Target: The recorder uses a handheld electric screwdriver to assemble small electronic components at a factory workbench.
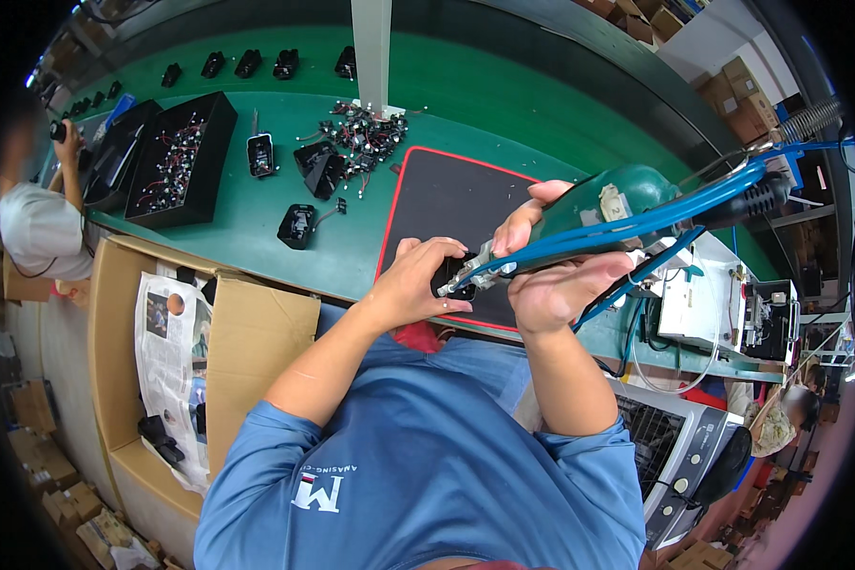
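Observation:
My left hand point(413, 287) is closed around a small black plastic housing point(448, 274) above the dark mat with a red edge point(437, 204). My right hand point(553, 294) grips a green hand-held power tool point(627, 193) from both sides, fingers over the top and thumb beneath. Its metal front end point(484, 271) meets the housing beside my left fingers. Blue hoses point(655, 223) run along the tool to the right. The hands and the tool's head hide most of the housing.
Left of the mat lie a heap of small wired parts point(366, 138) and black housings point(297, 226). A black bin point(185, 161) of wired parts and an opened cardboard box point(247, 361) are farther left. A coiled spring point(807, 122) hangs upper right. Another person point(43, 223) works far left.

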Motion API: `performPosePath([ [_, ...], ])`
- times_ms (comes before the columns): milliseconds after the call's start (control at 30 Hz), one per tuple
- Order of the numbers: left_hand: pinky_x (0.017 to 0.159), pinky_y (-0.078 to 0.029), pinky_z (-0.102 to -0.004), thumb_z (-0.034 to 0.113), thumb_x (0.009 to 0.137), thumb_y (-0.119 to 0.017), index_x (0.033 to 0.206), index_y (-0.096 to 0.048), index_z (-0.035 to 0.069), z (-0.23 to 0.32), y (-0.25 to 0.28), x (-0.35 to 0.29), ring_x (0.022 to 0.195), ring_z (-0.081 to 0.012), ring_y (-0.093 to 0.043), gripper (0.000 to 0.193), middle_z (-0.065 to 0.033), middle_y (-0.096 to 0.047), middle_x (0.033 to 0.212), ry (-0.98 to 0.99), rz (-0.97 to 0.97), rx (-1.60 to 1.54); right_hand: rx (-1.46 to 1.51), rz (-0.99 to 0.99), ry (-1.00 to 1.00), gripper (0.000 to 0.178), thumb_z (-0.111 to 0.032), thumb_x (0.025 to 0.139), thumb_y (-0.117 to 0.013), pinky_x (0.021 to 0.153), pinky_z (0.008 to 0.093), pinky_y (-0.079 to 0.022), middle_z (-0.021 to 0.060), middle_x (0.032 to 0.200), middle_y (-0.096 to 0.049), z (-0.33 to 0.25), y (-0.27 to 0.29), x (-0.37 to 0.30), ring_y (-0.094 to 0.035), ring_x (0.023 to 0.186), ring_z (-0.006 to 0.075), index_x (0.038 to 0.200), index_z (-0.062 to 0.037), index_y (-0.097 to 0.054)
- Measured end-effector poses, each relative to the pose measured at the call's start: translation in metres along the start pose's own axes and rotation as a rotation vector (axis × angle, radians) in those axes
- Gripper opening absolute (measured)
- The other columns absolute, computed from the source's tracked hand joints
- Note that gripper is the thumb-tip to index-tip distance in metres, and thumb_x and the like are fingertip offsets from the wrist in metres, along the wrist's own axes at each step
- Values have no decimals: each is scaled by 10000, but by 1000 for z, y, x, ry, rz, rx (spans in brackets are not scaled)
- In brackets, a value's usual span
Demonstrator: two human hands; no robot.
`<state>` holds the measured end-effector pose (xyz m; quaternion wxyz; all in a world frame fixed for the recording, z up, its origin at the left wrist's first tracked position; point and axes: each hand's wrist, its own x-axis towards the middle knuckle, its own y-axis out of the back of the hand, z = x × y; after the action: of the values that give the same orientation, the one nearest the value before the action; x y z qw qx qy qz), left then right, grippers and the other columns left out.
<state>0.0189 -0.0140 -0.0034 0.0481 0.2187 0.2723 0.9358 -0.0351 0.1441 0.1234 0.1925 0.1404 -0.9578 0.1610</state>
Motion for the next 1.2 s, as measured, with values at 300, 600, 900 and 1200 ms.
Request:
performPosePath([
  [300,958,-392,-404,381,654,-966,1357,-566,79,5,6,8,1112,-281,-643,863,-92,-658,1261,44,-62,22,63,49,-22,1089,-969,824,-338,571,295,-526,78,719,-593,-1,-3,13,-609,602,185,1197,33,-540],
  [600,1073,-420,-491,264,720,-916,1463,-493,47,-42,48,119,1313,-383,-537,882,-181,-554,1381,-80,50,235,-155,129,160,1029,-858,957,-288,623,306,-529,105,781,-633,-87,22,64,-614,668,173,1336,66,-535],
  [900,1220,-371,-414,77,790,-868,1506,-413,12,-164,58,262,1452,-410,-419,852,-237,-411,1547,236,-114,360,417,-227,335,1094,-865,857,-540,892,485,-579,150,1149,-541,-93,8,-42,-596,967,249,1404,77,-440],
  [1200,992,-514,-360,35,914,-709,1402,-598,26,3,137,116,1252,-333,-603,500,-165,-640,1325,114,182,219,1793,-192,271,1021,-778,875,-619,847,404,-643,96,1013,-513,-90,-111,-48,-544,819,150,1317,119,-412],
])
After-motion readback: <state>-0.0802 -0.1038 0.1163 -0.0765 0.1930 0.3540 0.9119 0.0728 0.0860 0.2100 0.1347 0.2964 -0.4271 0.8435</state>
